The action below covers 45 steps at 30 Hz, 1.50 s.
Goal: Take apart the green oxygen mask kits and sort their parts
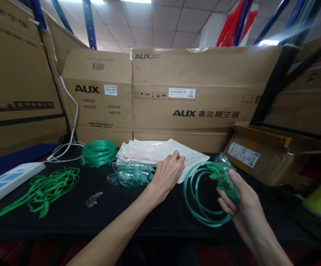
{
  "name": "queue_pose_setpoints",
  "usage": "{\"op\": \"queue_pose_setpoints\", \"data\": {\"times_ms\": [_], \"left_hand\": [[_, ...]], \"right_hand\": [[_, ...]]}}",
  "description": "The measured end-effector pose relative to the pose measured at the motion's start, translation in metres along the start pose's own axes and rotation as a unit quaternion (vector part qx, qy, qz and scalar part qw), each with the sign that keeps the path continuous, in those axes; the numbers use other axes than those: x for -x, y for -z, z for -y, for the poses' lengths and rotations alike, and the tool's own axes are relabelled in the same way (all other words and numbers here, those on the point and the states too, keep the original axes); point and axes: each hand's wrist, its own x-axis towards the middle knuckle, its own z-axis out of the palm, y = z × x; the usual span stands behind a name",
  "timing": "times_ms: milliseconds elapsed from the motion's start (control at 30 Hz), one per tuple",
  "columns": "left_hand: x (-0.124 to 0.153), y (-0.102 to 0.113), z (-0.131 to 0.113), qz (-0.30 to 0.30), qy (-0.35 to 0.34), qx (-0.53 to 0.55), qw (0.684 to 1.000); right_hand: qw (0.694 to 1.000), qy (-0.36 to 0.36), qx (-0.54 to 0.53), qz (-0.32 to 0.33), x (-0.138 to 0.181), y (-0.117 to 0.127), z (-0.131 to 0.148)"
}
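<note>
My right hand is closed around a clear green mask with a coil of green tubing hanging from it, held just above the black table. My left hand reaches forward, its fingers pinched on the top sheet of a stack of white plastic bags. Just left of that hand lie a few more clear green masks.
A coil of green tubing and a heap of green straps lie on the left, with a small clear piece nearby. A white power strip sits far left. Cardboard boxes wall the back; an open box stands right.
</note>
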Motion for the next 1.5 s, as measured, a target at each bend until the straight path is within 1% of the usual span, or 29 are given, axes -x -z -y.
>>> {"op": "queue_pose_setpoints", "data": {"times_ms": [100,233,400,800,933,1033,1133,1233,1300,1400,1500], "left_hand": [[0.002,0.0,0.001,0.005,-0.012,0.015,1.0],[0.002,-0.004,0.002,-0.005,-0.017,0.031,0.999],[0.0,-0.011,-0.002,-0.029,-0.011,0.043,0.999],[-0.003,-0.02,-0.005,-0.1,-0.031,0.061,0.993],[0.0,-0.02,-0.005,-0.114,-0.054,0.06,0.99],[0.005,-0.019,-0.005,-0.121,-0.117,0.048,0.985],[0.007,-0.018,-0.004,-0.11,-0.182,0.035,0.976],[0.007,-0.019,0.0,-0.117,-0.183,0.063,0.974],[0.007,-0.02,0.001,-0.126,-0.176,0.09,0.972],[0.007,-0.019,0.0,-0.123,-0.179,0.108,0.97],[0.006,-0.017,-0.006,-0.135,-0.162,0.109,0.971]], "right_hand": [[1.0,0.006,-0.025,-0.005,-0.005,-0.009,-0.007],[0.999,0.024,-0.036,-0.019,-0.008,-0.012,-0.019],[0.999,0.029,-0.021,0.001,-0.005,-0.016,-0.03],[0.999,0.013,0.024,-0.027,-0.009,-0.025,-0.034],[0.999,0.012,0.046,-0.023,-0.011,-0.025,-0.036],[0.999,0.01,0.052,-0.005,-0.012,-0.025,-0.036],[0.998,0.012,0.044,0.033,-0.013,-0.023,-0.033],[0.997,0.005,0.025,0.079,-0.013,-0.021,-0.028],[0.996,0.001,0.001,0.093,-0.014,-0.02,-0.025],[0.998,0.021,-0.03,0.06,-0.016,-0.018,-0.026],[0.998,0.044,-0.024,0.027,-0.017,-0.017,-0.031]]}}
